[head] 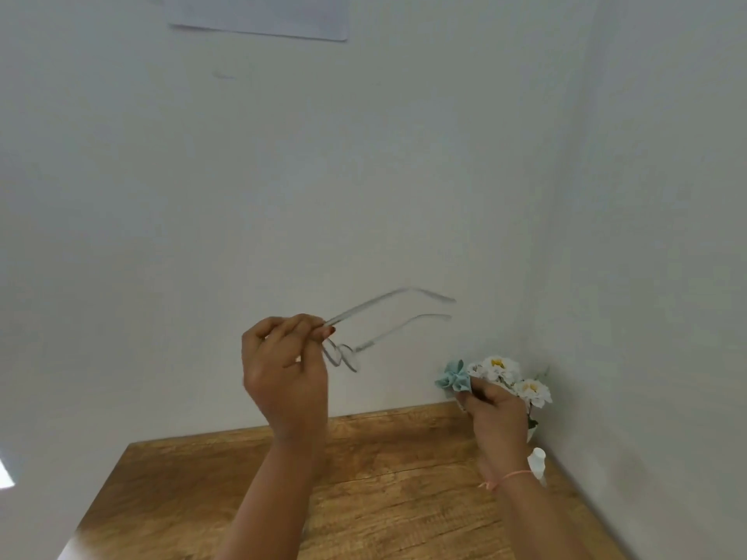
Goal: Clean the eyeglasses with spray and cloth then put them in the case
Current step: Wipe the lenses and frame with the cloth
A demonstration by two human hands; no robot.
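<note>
My left hand (283,369) is raised in front of the wall and pinches the clear-framed eyeglasses (355,341) at the front, near one hinge. Their temples are unfolded and point up and to the right. My right hand (493,410) is lower and to the right, closed on a bunched light-blue cloth (452,375) that sticks out past the fingers. A white spray bottle (537,464) stands on the wooden table (384,478) behind my right wrist, partly hidden by it. No case is in view.
A pot of white artificial flowers (513,377) sits in the table's far right corner, just behind my right hand. Pale walls close the table at the back and right. A sheet of paper (258,18) hangs high on the back wall.
</note>
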